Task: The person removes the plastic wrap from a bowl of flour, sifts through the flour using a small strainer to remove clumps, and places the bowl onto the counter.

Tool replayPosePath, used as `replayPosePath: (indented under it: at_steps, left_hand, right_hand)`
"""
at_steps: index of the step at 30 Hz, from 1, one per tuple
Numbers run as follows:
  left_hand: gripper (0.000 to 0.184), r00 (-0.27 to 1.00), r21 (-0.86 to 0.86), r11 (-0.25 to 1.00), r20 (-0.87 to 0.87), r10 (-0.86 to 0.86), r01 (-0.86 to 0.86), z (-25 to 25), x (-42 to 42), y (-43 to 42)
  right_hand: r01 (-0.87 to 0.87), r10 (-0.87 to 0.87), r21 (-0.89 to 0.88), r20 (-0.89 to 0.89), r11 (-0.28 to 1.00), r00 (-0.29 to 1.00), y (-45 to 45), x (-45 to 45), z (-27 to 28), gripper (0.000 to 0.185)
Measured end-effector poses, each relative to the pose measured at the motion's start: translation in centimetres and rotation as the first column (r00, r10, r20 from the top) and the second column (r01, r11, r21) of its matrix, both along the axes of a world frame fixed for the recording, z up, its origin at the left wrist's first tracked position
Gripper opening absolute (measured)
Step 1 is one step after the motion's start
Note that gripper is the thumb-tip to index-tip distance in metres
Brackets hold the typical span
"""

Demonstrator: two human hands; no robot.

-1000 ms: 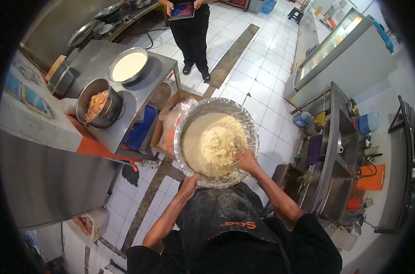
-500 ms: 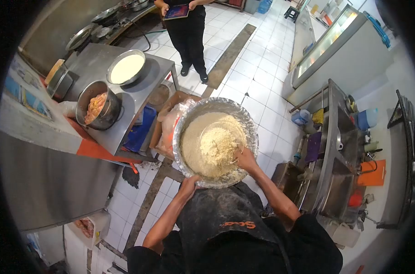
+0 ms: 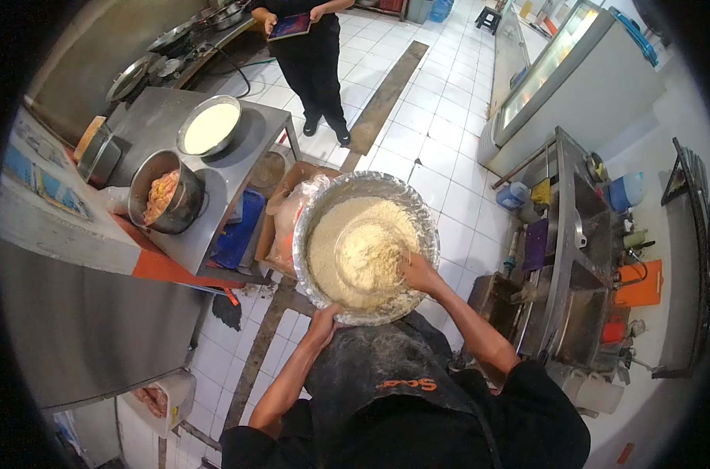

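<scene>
A large metal bowl (image 3: 430, 227), its rim caked with flour, rests against my apron. My left hand (image 3: 322, 325) is closed on its near rim, at the left. Pale flour (image 3: 324, 234) lines the inside. Within it sits what looks like a round wire strainer (image 3: 404, 234), mostly buried under a heap of crumbly, flour-coated food (image 3: 368, 254). My right hand (image 3: 419, 273) reaches over the right side of the bowl, its fingers closed at the strainer's edge. The fingertips are partly hidden in the flour.
At left, a steel table (image 3: 238, 168) bears a bowl of pale batter (image 3: 211, 129) and a pot of raw meat (image 3: 161, 195). A box with a plastic bag (image 3: 296, 215) stands beside it. Sinks (image 3: 578, 320) line the right. A person (image 3: 304, 70) holding a tablet stands ahead.
The heap in the bowl has shifted slightly and looks flatter and more floury. My right hand has moved a little lower; my left hand keeps its hold. The camera view has tilted slightly.
</scene>
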State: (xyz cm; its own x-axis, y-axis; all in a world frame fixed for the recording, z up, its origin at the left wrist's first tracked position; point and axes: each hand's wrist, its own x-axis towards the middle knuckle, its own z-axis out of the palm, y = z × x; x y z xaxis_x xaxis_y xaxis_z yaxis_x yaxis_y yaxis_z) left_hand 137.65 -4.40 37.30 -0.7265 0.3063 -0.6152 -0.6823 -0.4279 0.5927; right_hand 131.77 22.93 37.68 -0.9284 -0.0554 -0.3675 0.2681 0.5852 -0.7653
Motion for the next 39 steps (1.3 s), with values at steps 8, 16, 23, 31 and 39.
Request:
replayPosePath:
  at_steps: [8, 16, 23, 31, 39]
  left_hand:
    - [0.037, 0.999, -0.026, 0.999, 0.004, -0.032, 0.032, -0.1, 0.2, -0.1]
    - [0.033, 0.999, -0.041, 0.999, 0.030, -0.015, 0.016, -0.5, 0.5, 0.1]
    - [0.031, 0.999, -0.029, 0.999, 0.042, -0.035, 0.036, -0.9, 0.5, -0.1]
    - [0.032, 1.000, -0.101, 0.995, 0.022, 0.001, 0.001, -0.5, 0.8, -0.1]
    - [0.041, 0.999, 0.027, 0.999, 0.009, 0.037, -0.037, 0.9, 0.6, 0.3]
  right_hand:
    - [-0.048, 0.046, -0.009, -0.147, 0.999, 0.988, 0.3, 0.6, -2.4, 0.022]
    - [0.050, -0.050, -0.001, -0.109, 0.999, 0.993, -0.1, 0.6, -1.4, 0.029]
    - [-0.088, 0.090, 0.022, -0.165, 0.996, 0.982, 0.5, -0.3, -1.7, 0.034]
    - [-0.079, 0.083, 0.040, -0.097, 0.996, 0.992, 0.2, -0.2, 0.5, 0.037]
    - [0.066, -0.066, -0.004, -0.162, 0.998, 0.985, 0.5, -0.3, 1.5, 0.031]
